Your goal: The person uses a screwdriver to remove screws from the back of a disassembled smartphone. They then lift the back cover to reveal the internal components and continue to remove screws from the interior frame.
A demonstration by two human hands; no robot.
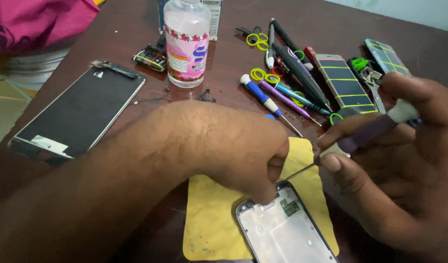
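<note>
Fingers of the left hand press down on the top edge of the phone frame, pinning it to the yellow cloth. The frame's long axis runs away below both hands (slanting rightward). The right hand pinches a purple screwdriver, tip aimed leftward at that top edge.

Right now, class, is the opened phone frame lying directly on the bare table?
No, the phone frame lies on a yellow cloth spread over the brown table.
</note>
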